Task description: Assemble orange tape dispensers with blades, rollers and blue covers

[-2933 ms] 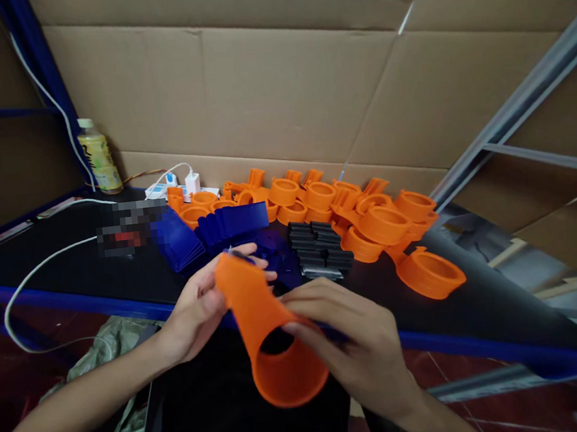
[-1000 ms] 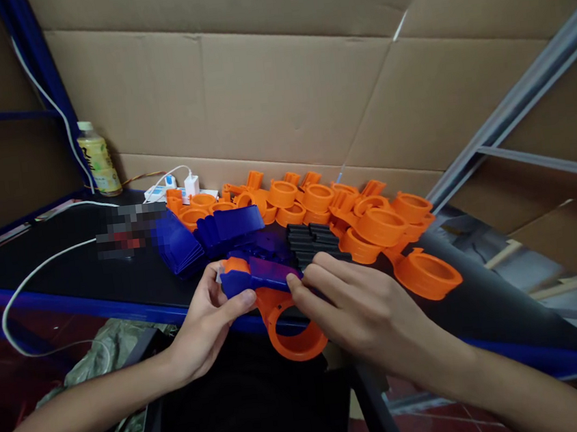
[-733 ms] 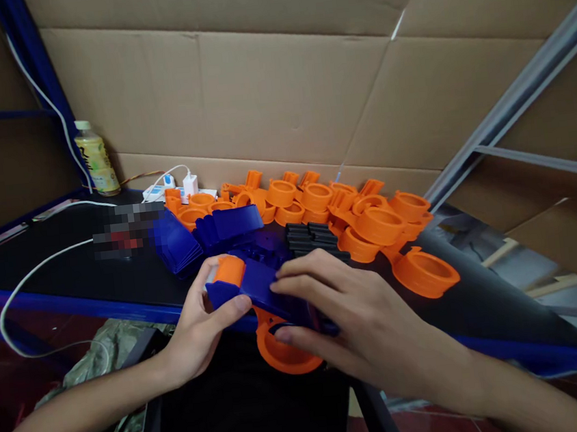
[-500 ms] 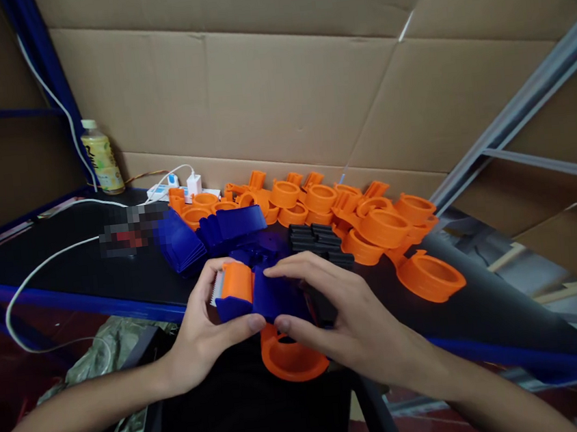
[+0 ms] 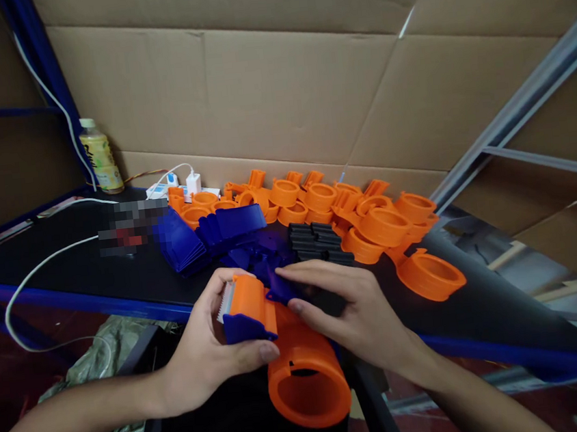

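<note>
My left hand (image 5: 203,342) is closed around the head of an orange and blue tape dispenser (image 5: 250,299), thumb along its blue side and fingers behind. A serrated metal blade (image 5: 224,302) runs along the head's left edge. The dispenser's wide orange ring (image 5: 308,372) points down toward me, its open end showing. Between the thumb and index finger of my right hand (image 5: 348,292) is a dark blue plastic flap (image 5: 280,288), beside the head; whether it is joined to the dispenser I cannot tell.
On the black table (image 5: 134,273) lie stacked blue plates (image 5: 180,241), black rollers (image 5: 316,240) and a heap of orange dispenser bodies (image 5: 382,227). A power strip (image 5: 162,188), white cable (image 5: 41,269) and drink bottle (image 5: 100,157) are at the left. Cardboard (image 5: 254,89) walls the back.
The dispenser has tilted so that more of its orange ring faces me. The blue flap, broad before, now shows narrower between my right fingers, and my right hand has shifted slightly right.
</note>
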Motion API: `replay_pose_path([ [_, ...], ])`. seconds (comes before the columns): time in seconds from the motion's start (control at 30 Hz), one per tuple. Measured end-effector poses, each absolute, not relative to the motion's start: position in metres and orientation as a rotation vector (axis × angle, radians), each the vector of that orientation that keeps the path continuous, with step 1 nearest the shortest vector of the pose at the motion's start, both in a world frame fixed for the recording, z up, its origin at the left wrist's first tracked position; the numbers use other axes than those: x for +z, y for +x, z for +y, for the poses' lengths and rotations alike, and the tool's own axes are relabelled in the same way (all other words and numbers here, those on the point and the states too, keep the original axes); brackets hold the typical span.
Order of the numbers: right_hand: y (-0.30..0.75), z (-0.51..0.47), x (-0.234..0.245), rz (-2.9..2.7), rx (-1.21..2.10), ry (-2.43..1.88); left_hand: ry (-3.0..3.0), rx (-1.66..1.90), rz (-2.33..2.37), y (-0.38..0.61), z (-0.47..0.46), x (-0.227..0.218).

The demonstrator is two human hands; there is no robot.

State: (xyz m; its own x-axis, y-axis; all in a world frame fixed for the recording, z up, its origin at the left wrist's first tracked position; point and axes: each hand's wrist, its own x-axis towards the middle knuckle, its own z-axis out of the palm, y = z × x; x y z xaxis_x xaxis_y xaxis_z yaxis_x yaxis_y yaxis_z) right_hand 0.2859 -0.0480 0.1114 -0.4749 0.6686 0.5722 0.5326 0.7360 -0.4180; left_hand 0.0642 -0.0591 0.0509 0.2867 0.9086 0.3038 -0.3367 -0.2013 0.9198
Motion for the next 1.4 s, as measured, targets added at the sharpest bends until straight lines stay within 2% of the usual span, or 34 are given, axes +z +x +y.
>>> replay_pose_path([
  [0.23,0.2837,-0.0573,0.1139,-2.238,0.112,-0.814,1.214,1.293,0.609,0.0667,-0.0518,0.0471],
  [0.97,0.2864,-0.0565,0.1124,-2.253,0.283,-0.923,1.249,1.233,0.652,0.0682,-0.0559,0.0506],
  [1.4,0.2862,-0.0502,0.1064,-2.237,0.261,-0.869,1.243,1.234,0.685,0.0696,-0.0504,0.0515],
])
